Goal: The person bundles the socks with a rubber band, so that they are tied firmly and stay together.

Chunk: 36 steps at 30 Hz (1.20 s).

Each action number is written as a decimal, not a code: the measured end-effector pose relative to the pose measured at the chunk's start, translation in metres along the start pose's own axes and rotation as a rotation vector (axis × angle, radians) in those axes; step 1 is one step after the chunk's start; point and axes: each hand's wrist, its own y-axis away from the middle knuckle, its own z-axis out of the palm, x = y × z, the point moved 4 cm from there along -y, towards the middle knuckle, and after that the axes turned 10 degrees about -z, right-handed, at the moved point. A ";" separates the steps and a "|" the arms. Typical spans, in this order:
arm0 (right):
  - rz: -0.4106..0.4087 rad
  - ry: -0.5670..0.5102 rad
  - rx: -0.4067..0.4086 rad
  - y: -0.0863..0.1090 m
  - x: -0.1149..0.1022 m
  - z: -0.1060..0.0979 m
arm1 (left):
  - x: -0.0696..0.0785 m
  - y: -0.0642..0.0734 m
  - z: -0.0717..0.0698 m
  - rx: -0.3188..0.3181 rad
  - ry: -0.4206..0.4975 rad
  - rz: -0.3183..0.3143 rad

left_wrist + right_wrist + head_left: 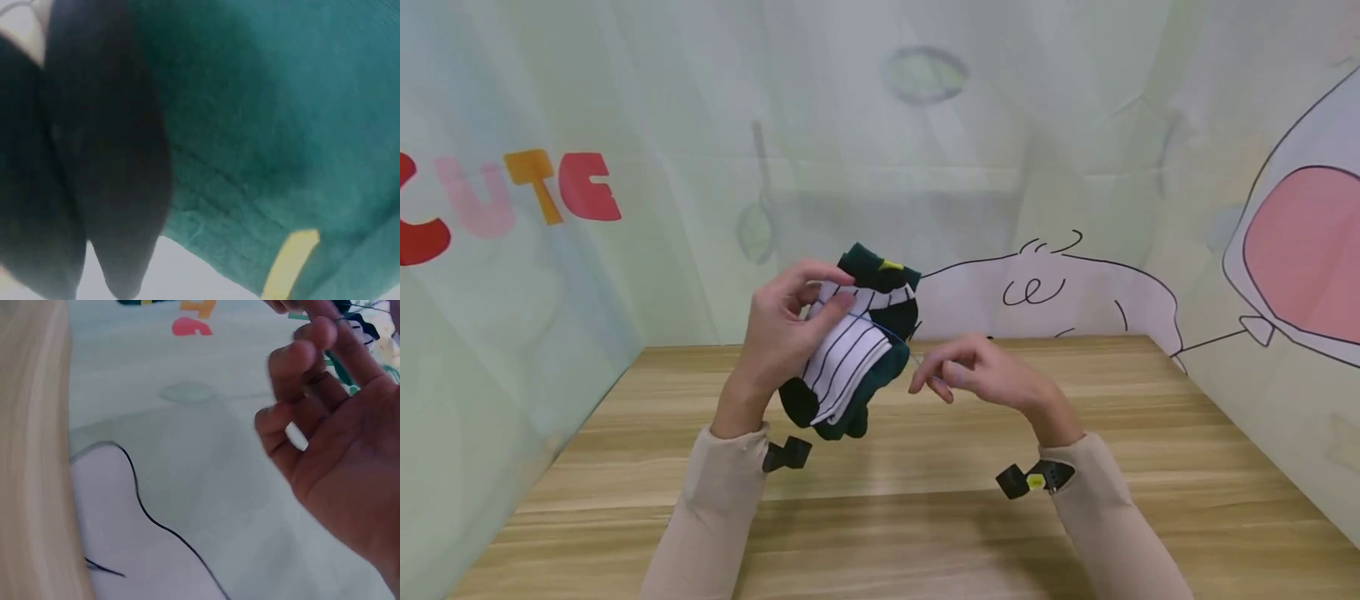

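Above the table my left hand (782, 329) grips a bundle of socks (848, 367), thumb across the front. White fabric with thin black stripes shows on it, along with dark green and black parts and a small yellow mark. A thin blue elastic band (880, 327) crosses the bundle and runs taut toward my right hand (988, 373), whose curled fingers hold its end. Green sock fabric (250, 106) fills most of the left wrist view, and the left fingers are hidden there. In the right wrist view, the fingertips (324, 332) bend close to the thin strand.
A wood-grain table (925, 517) lies under both hands. Pale fabric walls (685, 208) with cartoon drawings and coloured letters stand at the back and both sides. Each wrist wears a small black camera mount (1013, 482).
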 end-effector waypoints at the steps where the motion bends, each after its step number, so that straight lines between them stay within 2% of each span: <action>1: -0.049 -0.072 0.015 -0.001 0.001 0.001 | 0.001 0.000 -0.001 0.009 0.005 0.012; 5: -0.229 -0.315 0.043 -0.005 0.003 0.006 | 0.004 0.000 -0.002 0.026 0.013 0.055; 8: -0.278 -0.354 0.042 -0.008 0.005 0.009 | 0.004 0.000 -0.002 0.026 0.018 0.059; 12: -0.224 -0.193 0.056 -0.008 0.006 0.008 | 0.004 -0.001 -0.001 0.022 0.025 0.052; 16: -0.094 0.056 0.106 -0.007 0.003 0.006 | 0.002 -0.001 -0.001 0.012 0.019 0.050; 20: 0.040 0.327 0.217 -0.009 0.001 0.003 | -0.001 0.000 0.001 0.003 -0.006 0.052; 23: 0.082 0.477 0.325 -0.012 0.001 0.003 | -0.002 0.000 0.003 -0.005 -0.029 0.062; 26: 0.052 0.588 0.470 -0.013 -0.001 0.003 | -0.003 0.000 0.004 -0.003 -0.037 0.073; 29: -0.035 0.679 0.596 -0.014 -0.004 0.005 | -0.002 0.000 0.006 -0.003 -0.036 0.079; 31: -0.098 0.735 0.633 -0.015 -0.006 0.007 | -0.001 -0.001 0.007 -0.007 -0.036 0.078; 33: -0.145 0.781 0.636 -0.016 -0.008 0.008 | 0.000 -0.001 0.009 -0.011 -0.036 0.074; 36: -0.162 0.819 0.645 -0.016 -0.010 0.009 | -0.001 -0.001 0.009 -0.006 -0.043 0.070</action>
